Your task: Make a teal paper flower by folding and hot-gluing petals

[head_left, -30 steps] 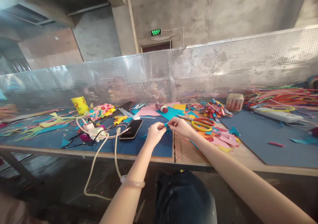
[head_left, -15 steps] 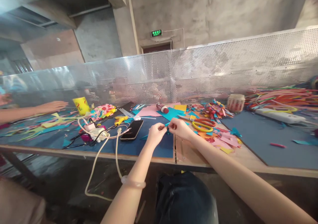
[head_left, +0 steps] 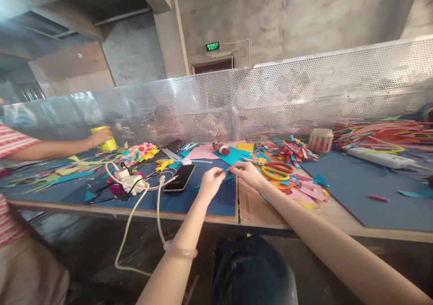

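Note:
My left hand (head_left: pixel 211 182) and my right hand (head_left: pixel 249 174) meet above the table's front part, fingertips nearly touching. Between them is a small piece of blue paper (head_left: pixel 228 170), mostly hidden by the fingers. Both hands are closed in a pinch on it. Just beyond lie a larger blue paper sheet (head_left: pixel 236 156) and a glue bottle (head_left: pixel 220 148) on its side. Scissors with yellow and orange handles (head_left: pixel 275 173) rest right of my right hand, by pink paper scraps (head_left: pixel 309 190). A black phone (head_left: pixel 180 177) lies left of my left hand.
White and black cables with plugs (head_left: pixel 133 182) cover the table at left; one hangs over the edge. A yellow glue gun (head_left: pixel 164 164) lies near them. A jar (head_left: pixel 320 140) and a white power strip (head_left: pixel 382 157) are at right. A perforated metal screen (head_left: pixel 287 95) stands behind.
My fingers have shifted slightly around the blue paper. At left, a co-worker's arm has come further in, and that hand is now on the yellow cup.

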`<state>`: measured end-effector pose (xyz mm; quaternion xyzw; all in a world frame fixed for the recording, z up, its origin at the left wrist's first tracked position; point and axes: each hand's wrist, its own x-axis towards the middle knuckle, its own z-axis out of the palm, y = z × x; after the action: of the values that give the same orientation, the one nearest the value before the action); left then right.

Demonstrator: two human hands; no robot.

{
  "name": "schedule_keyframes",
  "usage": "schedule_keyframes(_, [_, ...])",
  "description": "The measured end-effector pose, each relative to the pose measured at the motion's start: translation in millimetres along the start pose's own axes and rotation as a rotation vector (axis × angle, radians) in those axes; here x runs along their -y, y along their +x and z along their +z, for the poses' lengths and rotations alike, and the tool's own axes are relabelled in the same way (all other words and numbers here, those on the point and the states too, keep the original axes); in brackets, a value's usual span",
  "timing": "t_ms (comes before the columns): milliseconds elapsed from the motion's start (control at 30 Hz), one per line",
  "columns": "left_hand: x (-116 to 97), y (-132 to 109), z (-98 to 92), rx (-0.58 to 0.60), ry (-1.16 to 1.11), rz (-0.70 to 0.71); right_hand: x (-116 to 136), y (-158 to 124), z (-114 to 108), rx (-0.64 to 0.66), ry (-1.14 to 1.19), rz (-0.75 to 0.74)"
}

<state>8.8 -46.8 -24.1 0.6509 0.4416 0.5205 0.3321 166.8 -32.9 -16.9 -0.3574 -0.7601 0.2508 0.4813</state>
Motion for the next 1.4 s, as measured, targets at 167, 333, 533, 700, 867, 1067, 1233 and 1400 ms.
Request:
schedule_keyframes(167, [-5, -2, 3.9, 0.032, -0.072, -0.038, -11, 3, -4, 0.072, 0.189, 0.11])
schedule_keyframes(333, [-7, -3, 5.0, 0.028, -0.105, -0.033, -15, 2, -4, 0.097, 0.28, 0.15])
schedule_keyframes(533, [-4, -2, 4.8, 0.055, -0.144, -0.047, -14, 2, -7, 0.1, 0.299, 0.171])
schedule_keyframes(700, [0, -1, 5.1, 0.039, -0.162, -0.049, -13, 2, -7, 0.11, 0.292, 0.18])
schedule_keyframes(867, [-1, -1, 6.3, 0.012, -0.197, -0.039, -12, 2, -9, 0.128, 0.268, 0.204])
schedule_keyframes(1067, [-3, -2, 6.7, 0.026, -0.19, -0.043, -8, 1, -10, 0.11, 0.26, 0.175])
schedule_keyframes(1233, [-6, -4, 3.6, 0.097, -0.166, 0.011, -6, 1, -10, 0.114, 0.274, 0.159])
schedule_keyframes(1400, [-7, -1, 1.1, 0.021, -0.252, -0.047, -11, 2, -9, 0.139, 0.326, 0.185])
